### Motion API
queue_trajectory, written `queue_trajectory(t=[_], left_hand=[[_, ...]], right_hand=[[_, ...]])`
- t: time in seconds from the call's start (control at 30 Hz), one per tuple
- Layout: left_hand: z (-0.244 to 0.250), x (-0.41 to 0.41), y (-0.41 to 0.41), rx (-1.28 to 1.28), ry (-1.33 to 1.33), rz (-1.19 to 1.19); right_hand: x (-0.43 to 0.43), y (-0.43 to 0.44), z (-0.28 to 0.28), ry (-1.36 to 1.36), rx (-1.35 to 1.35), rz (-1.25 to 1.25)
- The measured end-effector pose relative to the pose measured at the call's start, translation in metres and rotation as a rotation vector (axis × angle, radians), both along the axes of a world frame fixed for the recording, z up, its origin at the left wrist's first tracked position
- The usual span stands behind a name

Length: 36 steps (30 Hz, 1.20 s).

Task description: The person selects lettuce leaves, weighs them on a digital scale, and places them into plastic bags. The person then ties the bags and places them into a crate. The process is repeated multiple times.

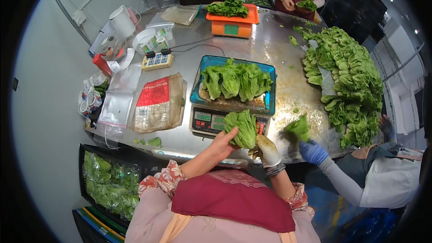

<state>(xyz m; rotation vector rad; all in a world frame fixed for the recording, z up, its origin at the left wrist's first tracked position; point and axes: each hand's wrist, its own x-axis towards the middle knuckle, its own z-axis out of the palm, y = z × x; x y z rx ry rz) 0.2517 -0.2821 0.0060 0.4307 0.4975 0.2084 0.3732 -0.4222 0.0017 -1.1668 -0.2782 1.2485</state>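
Note:
My bare left hand is closed around the left side of a small head of green lettuce, held over the front edge of a digital scale. My right hand, in a stained white glove, is at the lower right of that head, its fingers curled by the base; whether they grip it I cannot tell. Several lettuce heads lie side by side on the scale's blue tray, leaves towards the far side. The scale's display is lit and partly covered by the held lettuce.
A large lettuce pile lies at the right, where a co-worker's blue-gloved hand is beside a blurred lettuce head. Left are a woven sack, plastic bags and a power strip. An orange scale stands beyond; a crate holds bagged greens.

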Motion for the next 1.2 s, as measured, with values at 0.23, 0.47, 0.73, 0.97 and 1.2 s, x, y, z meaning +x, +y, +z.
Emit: queue_trajectory(t=[0.23, 0.47, 0.73, 0.97, 1.2], left_hand=[[0.008, -0.014, 0.004, 0.331, 0.170, 0.006], [0.031, -0.015, 0.033, 0.278, 0.028, 0.116], [0.028, -0.017, 0.043, 0.311, 0.072, 0.331], [0.017, -0.011, 0.031, 0.625, 0.111, 0.452], [0.018, -0.013, 0.026, 0.320, 0.101, 0.409]], right_hand=[[-0.005, 0.022, 0.020, -0.444, -0.055, 0.145], [0.004, 0.063, 0.036, -0.055, 0.070, 0.166], [-0.015, 0.073, 0.047, -0.720, 0.055, -0.162], [-0.029, 0.076, 0.052, -1.520, -0.068, -0.094], [-0.025, 0.075, 0.044, -1.511, -0.066, -0.054]])
